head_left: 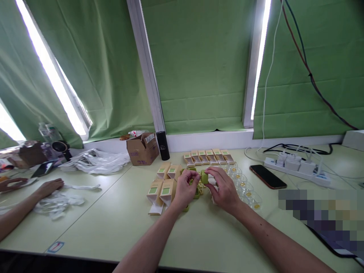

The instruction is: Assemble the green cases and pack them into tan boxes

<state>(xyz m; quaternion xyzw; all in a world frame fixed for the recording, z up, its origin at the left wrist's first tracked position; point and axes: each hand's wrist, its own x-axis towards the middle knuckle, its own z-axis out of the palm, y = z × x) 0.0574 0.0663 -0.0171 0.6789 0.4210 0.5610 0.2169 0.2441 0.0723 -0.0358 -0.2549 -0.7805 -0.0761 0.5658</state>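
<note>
My right hand [224, 189] is closed around a small piece with a rounded olive-green end [204, 177] and a white part behind it. Just left of the green end, my left hand [186, 189] has its thumb and fingers pinched together; what they hold, if anything, is hidden. More olive-green pieces [196, 194] lie on the table under and between my hands, partly covered by them. Several open kraft-coloured boxes [167, 187] with green labels stand beside my left hand. Clear round plastic cups [248, 193] with yellow centres are lined up to the right of my right hand.
A row of similar boxes [209, 157] stands at the back, near a carton [142, 148] and a black cylinder [162, 146]. At right are a phone [267, 176] and a power strip [297, 171]. A co-worker's hands [51, 187] touch white straps [61, 201] at left.
</note>
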